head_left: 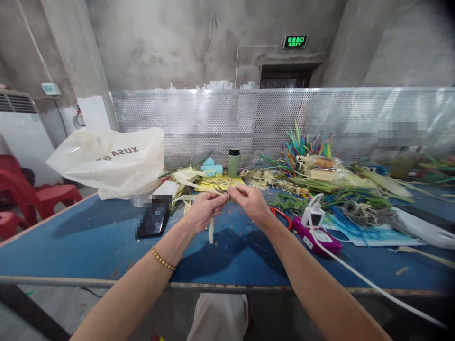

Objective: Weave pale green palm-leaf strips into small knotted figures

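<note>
Over the middle of the blue table (117, 255), my left hand (205, 211) and my right hand (253, 204) meet, fingertips almost touching. Between thumb and fingers, the left pinches a pale, flat plant-fibre strip (211, 231), whose end dangles below that hand. The right hand is also closed in a pinch at the same spot; the strip's small part between the fingertips is hard to make out. More pale strips (186, 180) lie just beyond the left hand. Partly hidden behind my right forearm are red-handled scissors (288, 221).
Left stand a white plastic bag (121, 163) and a dark phone (154, 218). A green bottle (233, 163) is at the back. To the right are a purple power strip (329, 242) with a white cable, green stems (291, 201) and grey cord (369, 215). A perforated metal panel (199, 113) rises behind.
</note>
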`<state>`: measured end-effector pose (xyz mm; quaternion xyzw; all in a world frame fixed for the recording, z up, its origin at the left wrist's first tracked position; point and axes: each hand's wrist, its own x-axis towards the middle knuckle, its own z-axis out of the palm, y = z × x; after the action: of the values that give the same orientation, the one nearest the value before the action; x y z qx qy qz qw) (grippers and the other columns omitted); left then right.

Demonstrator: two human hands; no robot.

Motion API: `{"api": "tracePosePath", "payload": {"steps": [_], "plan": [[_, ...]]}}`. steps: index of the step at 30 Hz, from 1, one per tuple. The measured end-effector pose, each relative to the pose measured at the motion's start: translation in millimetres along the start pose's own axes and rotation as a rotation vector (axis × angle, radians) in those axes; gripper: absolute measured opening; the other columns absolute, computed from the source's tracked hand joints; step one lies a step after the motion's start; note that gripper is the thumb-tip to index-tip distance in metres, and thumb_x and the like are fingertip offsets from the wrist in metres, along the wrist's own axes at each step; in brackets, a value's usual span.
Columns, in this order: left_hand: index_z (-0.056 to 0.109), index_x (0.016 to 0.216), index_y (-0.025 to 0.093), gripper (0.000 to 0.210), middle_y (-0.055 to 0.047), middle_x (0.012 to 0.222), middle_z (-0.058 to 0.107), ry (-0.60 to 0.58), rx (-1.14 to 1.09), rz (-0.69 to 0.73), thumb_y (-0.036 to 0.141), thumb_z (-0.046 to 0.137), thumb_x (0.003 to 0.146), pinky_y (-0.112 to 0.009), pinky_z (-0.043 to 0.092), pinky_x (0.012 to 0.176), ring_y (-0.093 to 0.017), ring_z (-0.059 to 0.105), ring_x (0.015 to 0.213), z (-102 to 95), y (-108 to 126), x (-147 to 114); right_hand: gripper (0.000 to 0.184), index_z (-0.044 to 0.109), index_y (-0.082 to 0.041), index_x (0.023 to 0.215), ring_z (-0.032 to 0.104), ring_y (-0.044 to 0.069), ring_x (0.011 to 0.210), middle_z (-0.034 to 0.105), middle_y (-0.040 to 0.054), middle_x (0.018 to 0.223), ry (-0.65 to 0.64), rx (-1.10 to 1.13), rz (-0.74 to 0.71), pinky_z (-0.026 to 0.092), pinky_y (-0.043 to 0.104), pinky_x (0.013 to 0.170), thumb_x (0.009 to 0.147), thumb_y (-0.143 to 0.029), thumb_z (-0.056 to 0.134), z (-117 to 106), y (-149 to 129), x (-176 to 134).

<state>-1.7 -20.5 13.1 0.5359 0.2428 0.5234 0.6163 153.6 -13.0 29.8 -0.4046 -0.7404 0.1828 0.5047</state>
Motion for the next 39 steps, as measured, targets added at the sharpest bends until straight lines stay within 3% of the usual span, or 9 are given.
{"api": "tracePosePath", "payload": {"steps": [3,8,19,22,25,30,35,39], "plan": [[0.063,0.066,0.009,0.026,0.001,0.057,0.048,0.002,0.016,-0.022,0.031,0.076,0.064,-0.021,0.018,0.044,-0.002,0.031,0.045,0.9,-2.1,-0.1,0.029,0.052,-0.016,0.055,0.039,0.009,0.049,0.042,-0.0042,0.051,0.05,0.087,0.048,0.03,0.021,0.046,0.073,-0.036,0.062,2.2,2.7,1.1],[0.063,0.063,0.009,0.026,0.002,0.054,0.046,-0.034,0.042,-0.014,0.032,0.076,0.064,-0.023,0.017,0.044,-0.004,0.03,0.045,0.5,-2.1,-0.5,0.019,0.063,-0.014,0.064,0.051,0.012,0.057,0.059,0.0009,0.06,0.075,0.094,0.049,0.04,0.024,0.054,0.073,-0.031,0.062,2.2,2.5,1.0],[0.063,0.061,0.009,0.027,0.001,0.052,0.048,-0.037,0.086,0.011,0.033,0.075,0.065,-0.023,0.018,0.046,-0.004,0.032,0.045,1.0,-0.1,-1.5,0.024,0.058,-0.015,0.058,0.043,0.01,0.05,0.051,-0.0013,0.053,0.092,0.107,0.039,0.033,0.023,0.047,0.073,-0.033,0.062,2.7,2.9,0.6],[0.065,0.065,0.009,0.025,-0.002,0.058,0.053,-0.008,0.018,-0.018,0.032,0.074,0.066,-0.023,0.019,0.045,-0.004,0.033,0.044,1.0,2.0,-1.2,0.03,0.056,-0.016,0.055,0.041,0.01,0.048,0.047,-0.002,0.05,0.091,0.024,0.011,0.03,0.023,0.046,0.077,-0.036,0.059,-0.4,4.2,0.9],[0.065,0.065,0.009,0.024,-0.002,0.059,0.054,0.03,0.035,-0.008,0.032,0.073,0.065,-0.023,0.02,0.045,-0.004,0.034,0.045,-0.9,2.3,0.0,0.036,0.062,-0.016,0.06,0.048,0.012,0.053,0.054,0.0006,0.054,0.069,-0.145,-0.016,0.033,0.024,0.051,0.084,-0.04,0.052,-6.3,5.2,0.9],[0.065,0.061,0.011,0.021,0.0,0.054,0.05,0.114,0.298,0.019,0.03,0.073,0.063,-0.023,0.017,0.045,-0.005,0.031,0.046,-3.9,-2.0,0.6,0.031,0.065,-0.016,0.069,0.053,0.015,0.067,0.062,0.0053,0.07,0.291,-0.371,-0.217,0.038,0.027,0.066,0.088,-0.035,0.049,-12.1,-3.1,-2.3],[0.067,0.061,0.011,0.019,0.001,0.051,0.048,0.063,0.487,-0.047,0.03,0.07,0.062,-0.024,0.017,0.046,-0.006,0.028,0.048,-0.8,-1.8,-3.9,0.016,0.069,-0.018,0.074,0.053,0.015,0.072,0.062,0.0038,0.072,0.018,-0.252,-0.374,0.04,0.027,0.07,0.083,-0.026,0.059,-6.3,-6.5,-3.9],[0.066,0.062,0.011,0.021,0.003,0.05,0.045,0.038,0.527,-0.06,0.032,0.068,0.063,-0.025,0.016,0.047,-0.006,0.027,0.048,1.0,-0.1,-6.1,0.012,0.067,-0.017,0.07,0.049,0.014,0.068,0.058,0.0025,0.069,-0.031,-0.216,-0.348,0.039,0.027,0.065,0.079,-0.023,0.063,-4.6,-0.8,-2.1]]}}
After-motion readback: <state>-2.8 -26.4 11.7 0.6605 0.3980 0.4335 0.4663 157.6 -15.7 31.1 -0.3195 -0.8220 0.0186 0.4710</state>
